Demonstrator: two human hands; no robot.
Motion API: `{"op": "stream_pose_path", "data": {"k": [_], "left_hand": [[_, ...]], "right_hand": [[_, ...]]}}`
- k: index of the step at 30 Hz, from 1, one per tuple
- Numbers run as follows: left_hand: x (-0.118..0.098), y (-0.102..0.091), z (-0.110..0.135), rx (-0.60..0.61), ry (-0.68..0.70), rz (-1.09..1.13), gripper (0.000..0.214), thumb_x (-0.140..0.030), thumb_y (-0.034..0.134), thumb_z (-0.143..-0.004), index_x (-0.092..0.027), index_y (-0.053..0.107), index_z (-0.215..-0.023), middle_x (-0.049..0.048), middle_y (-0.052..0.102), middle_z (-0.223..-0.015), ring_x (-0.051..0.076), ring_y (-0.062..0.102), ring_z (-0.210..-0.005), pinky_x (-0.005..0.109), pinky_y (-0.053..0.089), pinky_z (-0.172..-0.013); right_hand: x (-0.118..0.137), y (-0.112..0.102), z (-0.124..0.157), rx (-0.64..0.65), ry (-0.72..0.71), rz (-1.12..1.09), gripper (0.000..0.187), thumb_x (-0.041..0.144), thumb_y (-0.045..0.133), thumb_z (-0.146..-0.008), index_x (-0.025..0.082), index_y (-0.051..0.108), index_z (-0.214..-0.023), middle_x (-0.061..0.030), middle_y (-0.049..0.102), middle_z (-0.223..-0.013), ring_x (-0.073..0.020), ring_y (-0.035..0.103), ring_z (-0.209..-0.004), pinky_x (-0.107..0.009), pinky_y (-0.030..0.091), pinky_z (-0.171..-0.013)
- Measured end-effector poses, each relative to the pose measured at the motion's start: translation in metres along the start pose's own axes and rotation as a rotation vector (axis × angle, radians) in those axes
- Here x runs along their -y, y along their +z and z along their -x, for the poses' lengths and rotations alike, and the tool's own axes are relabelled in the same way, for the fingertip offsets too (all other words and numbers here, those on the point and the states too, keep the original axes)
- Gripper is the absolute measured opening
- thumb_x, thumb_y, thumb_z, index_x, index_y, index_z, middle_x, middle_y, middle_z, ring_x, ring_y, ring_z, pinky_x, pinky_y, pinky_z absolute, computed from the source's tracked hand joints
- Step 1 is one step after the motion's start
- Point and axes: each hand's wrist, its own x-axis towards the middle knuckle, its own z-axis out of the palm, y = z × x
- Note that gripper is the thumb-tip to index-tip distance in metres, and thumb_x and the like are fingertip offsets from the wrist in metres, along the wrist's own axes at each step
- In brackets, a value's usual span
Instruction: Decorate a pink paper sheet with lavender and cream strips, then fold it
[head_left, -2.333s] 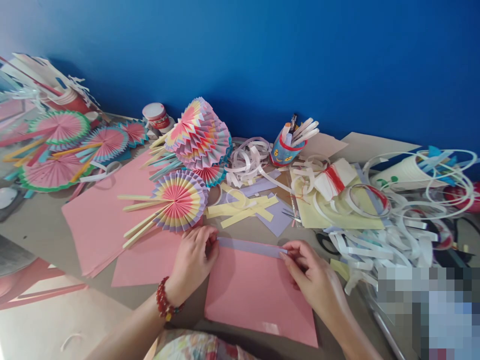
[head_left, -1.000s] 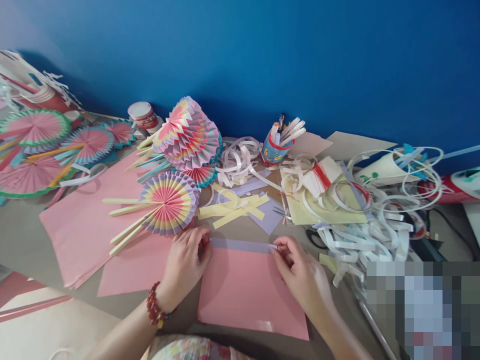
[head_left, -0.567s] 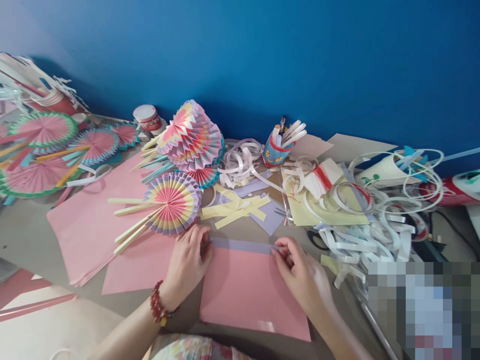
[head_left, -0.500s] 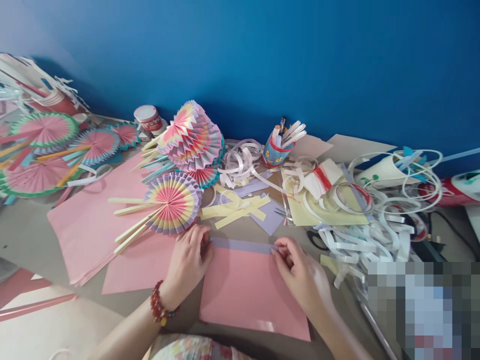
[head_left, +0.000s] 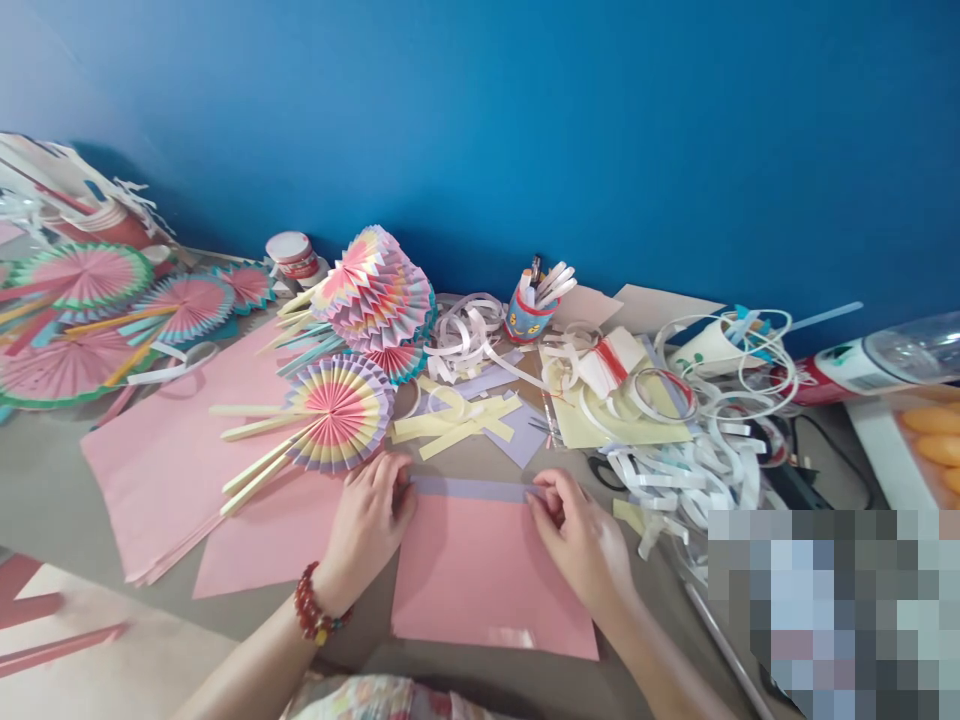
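Note:
A sheet of pink paper [head_left: 495, 575] lies flat in front of me, and a purple paper strip [head_left: 472, 489] runs along its far edge. At the strip's left end, my left hand [head_left: 371, 520] has its fingers curled and pinched on the strip. My right hand [head_left: 581, 540] pinches the strip's right end between thumb and fingers. A glossy patch, perhaps clear tape [head_left: 511, 637], shows near the sheet's front edge. Just beyond my left hand rests a pleated paper fan [head_left: 337, 412] with pale yellow sticks.
Larger pink sheets [head_left: 150, 450] lie at the left, with several finished fans [head_left: 184, 305] behind. Yellow strips [head_left: 465, 425], a cup of pens [head_left: 529, 318] and white paper curls [head_left: 675, 480] lie beyond and right. A blue wall [head_left: 480, 130] closes the back.
The view has shifted slightly to the right, showing more of a bottle and a box of orange items. Both hands keep their hold on the strip's ends.

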Motion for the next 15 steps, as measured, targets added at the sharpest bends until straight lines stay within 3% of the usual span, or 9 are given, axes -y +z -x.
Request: {"op": "stream_pose_path", "data": {"k": [7, 15], "left_hand": [[0.0040, 0.0009, -0.0001, -0.010, 0.052, -0.033, 0.015, -0.016, 0.046, -0.090, -0.020, 0.053, -0.103, 0.0043, 0.059, -0.088, 0.022, 0.058, -0.080, 0.034, 0.044, -0.074], [0.0021, -0.0041, -0.0009, 0.031, 0.122, -0.077, 0.016, -0.013, 0.044, -0.092, -0.021, 0.059, -0.095, 0.0064, 0.061, -0.097, 0.022, 0.060, -0.087, 0.035, 0.046, -0.078]], "right_hand": [[0.0048, -0.0048, -0.0001, 0.035, -0.047, -0.036, 0.015, 0.020, 0.041, -0.090, 0.023, 0.055, -0.084, -0.0003, 0.062, -0.082, -0.0120, 0.059, -0.062, -0.021, 0.041, -0.056], [0.0027, -0.0043, 0.0022, 0.034, -0.139, 0.153, 0.023, 0.019, 0.035, -0.095, 0.022, 0.058, -0.094, -0.0026, 0.067, -0.086, -0.0153, 0.065, -0.069, -0.025, 0.040, -0.057]]}}
